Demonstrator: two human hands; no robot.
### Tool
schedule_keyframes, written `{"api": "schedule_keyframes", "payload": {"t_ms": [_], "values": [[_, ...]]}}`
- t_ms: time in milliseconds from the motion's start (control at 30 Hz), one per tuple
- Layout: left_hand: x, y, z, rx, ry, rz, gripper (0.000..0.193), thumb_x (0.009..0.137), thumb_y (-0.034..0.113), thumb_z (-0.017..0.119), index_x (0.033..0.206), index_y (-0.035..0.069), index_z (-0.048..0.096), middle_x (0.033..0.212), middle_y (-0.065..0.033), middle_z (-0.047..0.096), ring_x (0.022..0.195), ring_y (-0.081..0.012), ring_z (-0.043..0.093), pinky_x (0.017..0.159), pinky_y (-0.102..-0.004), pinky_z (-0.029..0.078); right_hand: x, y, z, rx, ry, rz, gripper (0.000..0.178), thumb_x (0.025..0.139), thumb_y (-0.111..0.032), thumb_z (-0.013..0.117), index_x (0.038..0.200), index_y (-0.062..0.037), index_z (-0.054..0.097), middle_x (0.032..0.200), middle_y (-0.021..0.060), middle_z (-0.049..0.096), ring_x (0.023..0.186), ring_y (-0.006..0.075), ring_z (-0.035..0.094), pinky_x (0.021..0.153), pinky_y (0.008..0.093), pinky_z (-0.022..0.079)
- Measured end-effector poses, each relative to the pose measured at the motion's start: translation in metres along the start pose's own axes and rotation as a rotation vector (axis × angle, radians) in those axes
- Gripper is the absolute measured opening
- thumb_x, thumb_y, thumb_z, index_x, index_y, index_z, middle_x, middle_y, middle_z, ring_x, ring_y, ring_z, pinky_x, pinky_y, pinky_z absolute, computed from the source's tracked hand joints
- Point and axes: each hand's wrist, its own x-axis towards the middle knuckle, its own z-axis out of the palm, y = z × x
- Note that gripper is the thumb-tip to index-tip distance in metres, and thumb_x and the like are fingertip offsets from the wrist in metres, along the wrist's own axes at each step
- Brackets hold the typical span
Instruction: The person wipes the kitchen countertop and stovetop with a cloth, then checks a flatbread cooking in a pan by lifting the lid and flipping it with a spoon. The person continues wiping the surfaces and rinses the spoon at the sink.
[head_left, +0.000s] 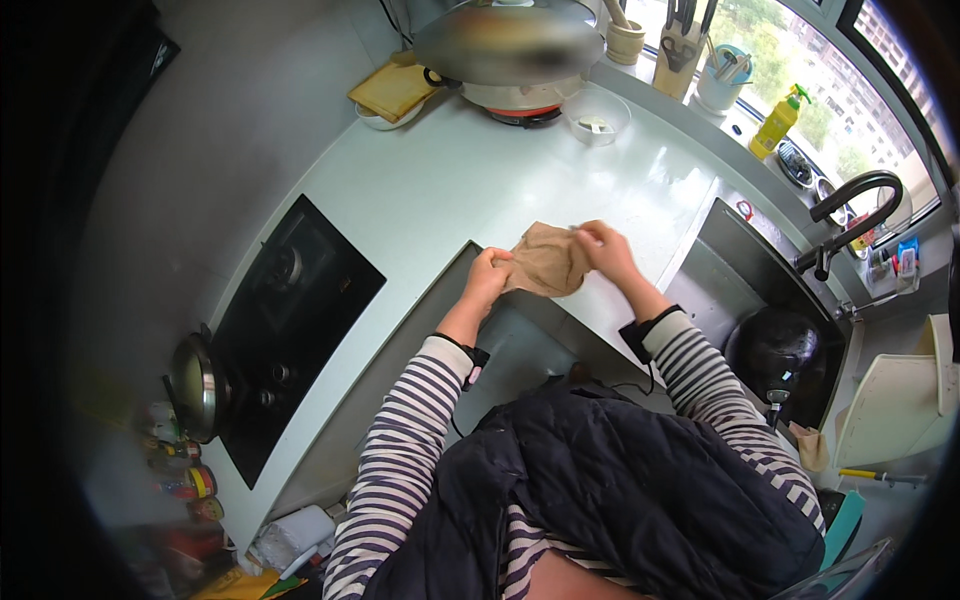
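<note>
A brown cloth (548, 262), creased and partly spread, hangs between my two hands above the front edge of the white counter. My left hand (488, 277) pinches its left side, thumb on top. At the upper right corner of the cloth, my right hand (610, 252) is closed on the edge; its fingertips are slightly blurred. Striped sleeves and dark wrist straps cover both wrists.
On the left is a black gas hob (300, 330) with a pan (198, 385) beside it. A large lidded pot (520, 95) and a clear bowl (597, 118) stand at the back. To the right, a sink (715, 235) holds a black wok (775, 345) under a dark tap (860, 190).
</note>
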Motion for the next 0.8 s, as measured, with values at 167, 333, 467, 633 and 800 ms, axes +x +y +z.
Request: {"api": "schedule_keyframes", "payload": {"t_ms": [167,333,467,633,800], "values": [[0.002,0.007,0.007,-0.044,-0.004,-0.011,0.027,0.088,0.003,0.057,0.114,0.001,0.061,0.090,-0.0047,0.061,0.074,-0.0106,0.057,0.063,-0.0250,0.048,-0.031,0.008,0.044,-0.850,-0.490,-0.204,0.078,0.100,-0.051,0.040,0.157,-0.0090,0.009,0.164,0.0136,0.004,0.151,0.0361,0.004,0.119,0.0568,0.012],[0.007,0.008,0.019,-0.109,-0.019,0.052,0.029,0.092,0.006,0.055,0.120,-0.001,0.057,0.102,-0.0093,0.062,0.088,-0.0130,0.061,0.075,-0.0274,0.053,-0.017,0.010,0.021,-0.478,-0.511,-0.094,0.068,0.102,-0.050,0.034,0.154,-0.0073,0.022,0.161,0.0190,0.018,0.150,0.0309,0.014,0.119,0.0571,0.006],[0.027,0.002,0.063,-0.117,-0.186,0.190,0.033,0.097,0.014,0.055,0.127,0.002,0.052,0.108,-0.0086,0.062,0.099,-0.0161,0.060,0.086,-0.0311,0.051,-0.018,0.010,-0.011,-0.076,-0.070,0.150,0.054,0.103,-0.037,0.042,0.147,-0.0049,0.036,0.151,0.0220,0.038,0.141,0.0319,0.035,0.114,0.0469,0.028],[0.044,-0.008,0.072,0.536,-0.492,0.254,0.038,0.100,0.011,0.048,0.136,0.011,0.058,0.144,-0.0092,0.052,0.124,-0.0222,0.052,0.106,-0.0321,0.039,-0.031,0.024,-0.021,-0.113,0.081,0.061,0.051,0.095,-0.022,0.058,0.140,-0.0029,0.043,0.144,0.0233,0.046,0.133,0.0369,0.045,0.107,0.0397,0.040],[0.037,-0.001,0.060,0.155,-0.368,0.011,0.035,0.098,0.007,0.044,0.129,0.006,0.061,0.129,-0.0101,0.062,0.114,-0.0193,0.060,0.092,-0.0291,0.049,-0.044,0.029,0.010,-0.412,-0.180,-0.437,0.056,0.087,-0.015,0.067,0.138,-0.0056,0.047,0.147,0.0189,0.043,0.137,0.0354,0.039,0.112,0.0424,0.034]]}}
